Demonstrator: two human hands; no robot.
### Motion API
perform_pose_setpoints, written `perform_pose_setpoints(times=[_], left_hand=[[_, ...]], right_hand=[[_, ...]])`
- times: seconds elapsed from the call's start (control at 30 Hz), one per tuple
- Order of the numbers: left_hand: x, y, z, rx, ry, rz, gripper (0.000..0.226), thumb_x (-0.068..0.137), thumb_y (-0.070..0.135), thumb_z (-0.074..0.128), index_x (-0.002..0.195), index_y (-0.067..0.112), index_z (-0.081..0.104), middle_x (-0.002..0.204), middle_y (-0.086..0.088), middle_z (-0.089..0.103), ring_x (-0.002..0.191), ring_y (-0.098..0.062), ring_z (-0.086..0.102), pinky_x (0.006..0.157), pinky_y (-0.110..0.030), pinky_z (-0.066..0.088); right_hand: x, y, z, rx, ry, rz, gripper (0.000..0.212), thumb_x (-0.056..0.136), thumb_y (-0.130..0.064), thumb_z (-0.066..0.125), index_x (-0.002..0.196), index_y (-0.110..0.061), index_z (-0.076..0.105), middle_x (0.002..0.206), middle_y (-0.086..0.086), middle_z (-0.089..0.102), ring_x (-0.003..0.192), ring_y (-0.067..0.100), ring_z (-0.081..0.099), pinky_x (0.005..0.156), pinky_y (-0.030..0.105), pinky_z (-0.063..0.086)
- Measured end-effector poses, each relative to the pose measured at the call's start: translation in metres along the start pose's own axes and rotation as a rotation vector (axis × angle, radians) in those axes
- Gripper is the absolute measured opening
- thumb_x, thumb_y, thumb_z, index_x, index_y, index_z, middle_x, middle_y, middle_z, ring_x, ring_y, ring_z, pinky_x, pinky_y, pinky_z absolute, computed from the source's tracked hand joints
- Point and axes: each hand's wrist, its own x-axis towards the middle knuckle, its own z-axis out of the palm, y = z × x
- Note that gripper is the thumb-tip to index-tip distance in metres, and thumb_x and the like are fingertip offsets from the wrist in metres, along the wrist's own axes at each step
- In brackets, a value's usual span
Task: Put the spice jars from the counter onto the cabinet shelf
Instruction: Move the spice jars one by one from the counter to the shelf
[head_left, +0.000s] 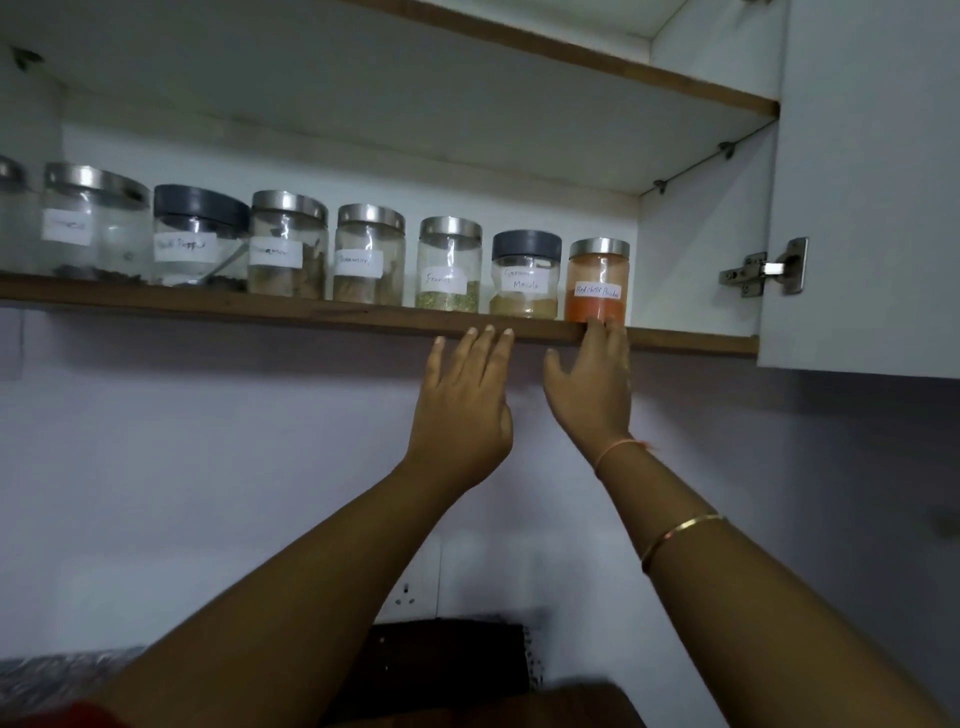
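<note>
Several labelled spice jars stand in a row on the cabinet shelf. At the right end is the red chilli powder jar, then the garam masala jar with a dark lid, then the fennel jar. Both hands are raised just below the shelf's front edge. My right hand has straight fingers whose tips touch the base of the red chilli jar. My left hand is spread flat and holds nothing, its fingertips at the shelf edge below the garam masala jar.
An upper shelf runs above the jars. The open cabinet door with its metal hinge stands at the right. There is bare shelf to the right of the red jar. A wall socket and a dark board lie below.
</note>
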Motion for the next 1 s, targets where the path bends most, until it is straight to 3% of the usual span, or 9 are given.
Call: perform_pose_setpoints(times=[0.1,0.37,0.7,0.83,1.0], left_hand=[[-0.046,-0.013,0.002,-0.078,-0.072,-0.098,0.060,0.091,0.018,0.045,0.147,0.011,0.026,0.153,-0.009,0.030,0.144,-0.024,0.022,0.118,-0.043,0.001],[-0.216,-0.062,0.017,0.016,-0.492,-0.366,0.062,0.095,0.029,0.038,0.150,0.014,0.014,0.157,-0.007,0.019,0.145,-0.022,0.014,0.117,-0.044,0.000],[-0.416,-0.058,-0.005,-0.121,-0.929,-0.612,0.061,0.095,0.031,0.037,0.150,0.017,0.017,0.155,-0.001,0.025,0.143,-0.019,0.019,0.117,-0.043,0.008],[-0.448,-0.061,-0.013,-0.121,-1.040,-0.602,0.059,0.095,0.030,0.038,0.149,0.015,0.019,0.153,-0.003,0.029,0.143,-0.019,0.021,0.117,-0.040,0.010],[-0.452,-0.063,-0.020,-0.148,-1.072,-0.631,0.055,0.095,0.028,0.040,0.146,0.012,0.027,0.147,-0.007,0.038,0.138,-0.021,0.031,0.115,-0.041,0.015]], right_hand=[[-0.044,-0.006,0.013,0.005,-0.037,0.018,0.060,0.091,-0.027,0.055,0.144,-0.009,0.033,0.154,0.015,0.024,0.139,0.033,0.031,0.111,0.045,0.034],[-0.191,0.008,0.054,-0.019,-0.254,0.198,0.053,0.087,-0.026,0.058,0.136,-0.012,0.043,0.151,0.016,0.028,0.134,0.034,0.036,0.109,0.046,0.034],[-0.375,0.037,0.076,-0.210,-0.788,0.344,0.064,0.088,-0.044,0.051,0.143,-0.017,0.034,0.153,0.012,0.025,0.139,0.028,0.030,0.112,0.042,0.030],[-0.416,0.048,0.075,-0.356,-1.014,0.429,0.081,0.084,-0.060,0.051,0.148,-0.018,0.024,0.156,0.014,0.017,0.142,0.032,0.020,0.114,0.045,0.024],[-0.434,0.069,0.068,-0.319,-1.326,0.512,0.099,0.081,-0.062,0.058,0.153,-0.020,0.005,0.159,0.015,-0.001,0.144,0.042,0.004,0.115,0.051,0.021]])
